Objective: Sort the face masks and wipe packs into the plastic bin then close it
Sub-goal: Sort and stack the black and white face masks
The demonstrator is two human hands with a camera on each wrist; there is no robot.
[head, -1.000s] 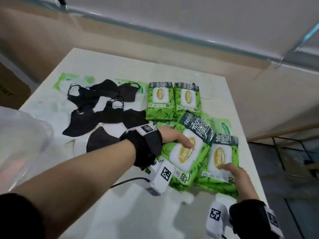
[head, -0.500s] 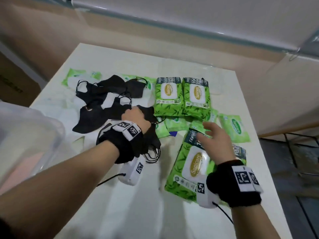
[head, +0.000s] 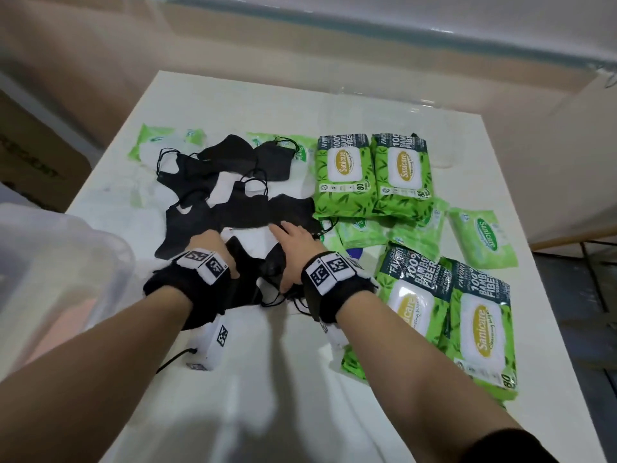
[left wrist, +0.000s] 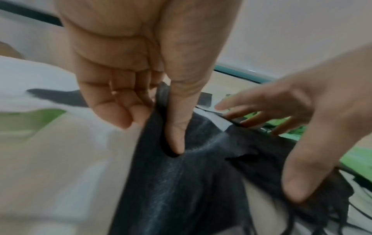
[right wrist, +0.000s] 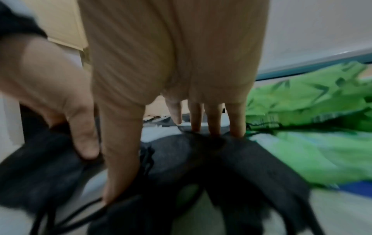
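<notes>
Several black face masks (head: 240, 208) lie spread over the middle of the white table (head: 233, 379). My left hand (head: 213, 243) pinches a fold of one black mask (left wrist: 191, 182) between thumb and curled fingers (left wrist: 120, 114). Just to its right, my right hand (head: 293, 242) lies on a neighbouring mask (right wrist: 231, 159), its straight fingers (right wrist: 215, 124) pressing the cloth and its thumb on the ear loops. Large green wipe packs lie at the back (head: 344, 175) and the near right (head: 480, 329). The clear plastic bin (head: 66, 262) stands at the left.
Small pale green wipe packs (head: 480, 238) lie between the large ones, with more at the far left (head: 150, 148). A clear plastic piece (head: 384, 111) lies at the table's back. The table's right edge drops to a dark floor. A cardboard box (head: 30, 155) stands at the left.
My left hand left the near wipe pack and took hold of a mask. My right hand swung left from the wipe packs onto the masks beside it.
</notes>
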